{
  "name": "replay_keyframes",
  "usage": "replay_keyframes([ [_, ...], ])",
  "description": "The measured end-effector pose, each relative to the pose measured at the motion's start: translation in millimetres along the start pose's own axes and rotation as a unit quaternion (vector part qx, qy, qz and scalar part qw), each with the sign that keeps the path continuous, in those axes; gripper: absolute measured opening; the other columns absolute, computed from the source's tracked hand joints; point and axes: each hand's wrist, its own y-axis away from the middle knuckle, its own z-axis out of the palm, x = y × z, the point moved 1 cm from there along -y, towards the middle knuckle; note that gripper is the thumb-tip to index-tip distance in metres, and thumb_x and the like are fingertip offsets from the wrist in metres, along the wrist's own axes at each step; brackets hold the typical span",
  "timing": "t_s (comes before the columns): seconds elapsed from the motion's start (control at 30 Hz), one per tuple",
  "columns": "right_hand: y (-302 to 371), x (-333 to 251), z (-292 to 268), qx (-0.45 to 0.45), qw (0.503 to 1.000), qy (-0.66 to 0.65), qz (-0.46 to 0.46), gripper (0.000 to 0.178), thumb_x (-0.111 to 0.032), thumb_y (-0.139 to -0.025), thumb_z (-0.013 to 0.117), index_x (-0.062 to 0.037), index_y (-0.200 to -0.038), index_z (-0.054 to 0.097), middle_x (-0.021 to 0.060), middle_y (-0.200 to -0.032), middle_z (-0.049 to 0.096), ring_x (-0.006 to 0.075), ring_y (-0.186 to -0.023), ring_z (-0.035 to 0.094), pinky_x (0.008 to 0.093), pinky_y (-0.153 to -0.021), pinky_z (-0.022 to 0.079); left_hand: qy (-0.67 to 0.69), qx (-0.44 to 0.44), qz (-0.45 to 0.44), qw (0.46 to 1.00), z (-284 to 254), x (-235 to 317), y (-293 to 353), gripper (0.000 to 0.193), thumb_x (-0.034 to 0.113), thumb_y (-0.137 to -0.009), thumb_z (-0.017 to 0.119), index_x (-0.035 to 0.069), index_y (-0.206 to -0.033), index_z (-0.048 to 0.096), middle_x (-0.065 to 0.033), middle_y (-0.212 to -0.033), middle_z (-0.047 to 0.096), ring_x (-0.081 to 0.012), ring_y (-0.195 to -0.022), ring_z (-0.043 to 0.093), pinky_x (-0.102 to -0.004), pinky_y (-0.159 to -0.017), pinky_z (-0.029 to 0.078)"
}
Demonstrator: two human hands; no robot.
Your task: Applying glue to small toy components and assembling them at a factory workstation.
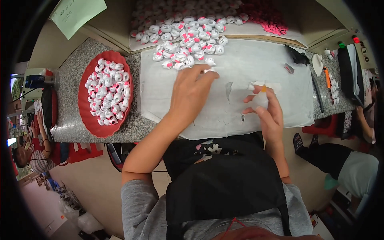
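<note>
L hand (189, 92) has fingers clamped on small white pc (209, 71) at 12 o'clock, by pink-white pile (192, 43) prob. kept close for easy reach; R hand (270, 116), approx 2 o'clock, pinches pale bit (261, 101) btwn fingers.

Left hand (188, 93) pinching small white piece (209, 71), just below pile of white-and-pink pieces (196, 42). Right hand (270, 120) half-curled over white sheet (158, 86), grip unclear. Red bowl (83, 102) at left, filled with similar pieces.
</note>
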Motion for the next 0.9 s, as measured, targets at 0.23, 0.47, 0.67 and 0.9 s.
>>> replay_keyframes([
  [0.23, 7.4, -20.2, -5.1, 0.117, 0.992, 0.011, -0.04, 0.046, -0.011, -0.072, 0.052, 0.0033, -0.113, 0.036, 0.0118, -0.091, 0.046, 0.0179, -0.07, 0.051, 0.025, -0.05, 0.044, 0.596, 0.005, -0.263, 0.759, 4.4, 35.3, 22.9, 0.024, -0.004, -0.072, 0.055, -0.003, -0.095, 0.051, -0.0106, -0.095, 0.052, -0.015, -0.085, 0.051, -0.0245, -0.073, 0.041],
  [0.47, -2.3, -35.8, 7.2, 0.234, 0.954, -0.129, -0.135, 0.03, -0.006, -0.062, 0.063, -0.0023, -0.086, 0.044, 0.0099, -0.089, 0.044, 0.0136, -0.066, 0.046, 0.0217, -0.054, 0.039, 0.737, 0.069, -0.3, 0.601, 18.6, 37.1, 28.6, 0.031, -0.005, -0.072, 0.053, -0.003, -0.101, 0.045, -0.014, -0.099, 0.051, -0.0171, -0.089, 0.051, -0.0268, -0.077, 0.042],
  [0.67, 2.3, -33.1, 17.6, 0.122, 0.94, 0.129, -0.292, 0.038, -0.018, -0.058, 0.073, -0.0026, -0.082, 0.048, 0.0077, -0.079, 0.045, 0.0143, -0.067, 0.049, 0.0238, -0.059, 0.041, 0.747, 0.076, -0.294, 0.592, 15.4, 36.5, 30.1, 0.035, -0.006, -0.071, 0.053, -0.002, -0.104, 0.042, -0.0148, -0.1, 0.05, -0.017, -0.09, 0.051, -0.0273, -0.079, 0.041],
  [0.9, 3.4, -31.5, 20.2, 0.069, 0.917, 0.216, -0.329, 0.04, -0.016, -0.055, 0.075, -0.0043, -0.082, 0.049, 0.0071, -0.08, 0.047, 0.0135, -0.065, 0.05, 0.0241, -0.059, 0.042, 0.747, 0.077, -0.281, 0.598, 15.7, 36.0, 31.7, 0.035, -0.008, -0.07, 0.054, -0.002, -0.102, 0.043, -0.0148, -0.1, 0.05, -0.0159, -0.09, 0.051, -0.0251, -0.078, 0.04],
])
